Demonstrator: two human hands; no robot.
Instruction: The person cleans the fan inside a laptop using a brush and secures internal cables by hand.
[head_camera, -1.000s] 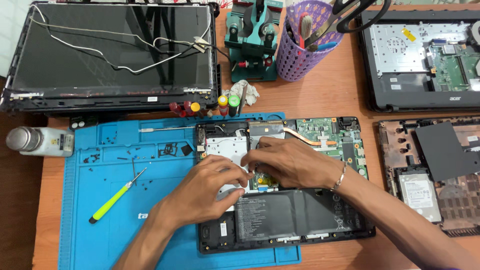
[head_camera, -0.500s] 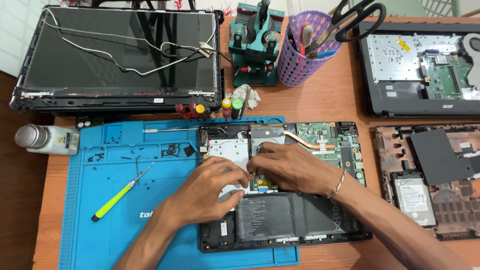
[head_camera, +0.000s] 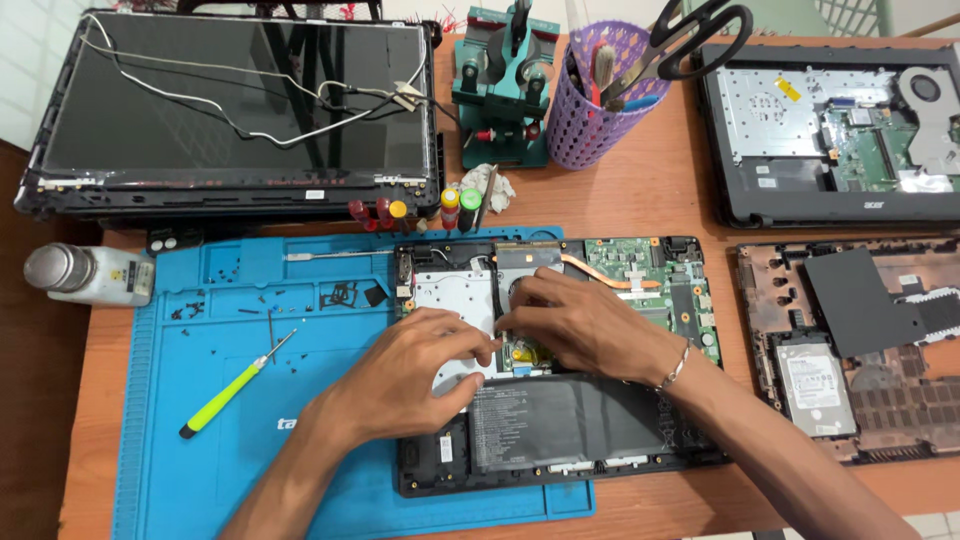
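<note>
Wooden table (head_camera: 640, 200) under blue mat (head_camera: 250, 440); both hands' grip unclear on opened laptop (head_camera: 560, 420).

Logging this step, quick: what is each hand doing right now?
Left hand: fingers bent, pressing on the open laptop; grip cannot be told.
Right hand: same, fingertips down on the laptop; cannot tell.

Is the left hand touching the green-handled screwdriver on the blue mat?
Apart. The head view shows the left hand on the opened laptop, with bare mat between it and the screwdriver.
</note>
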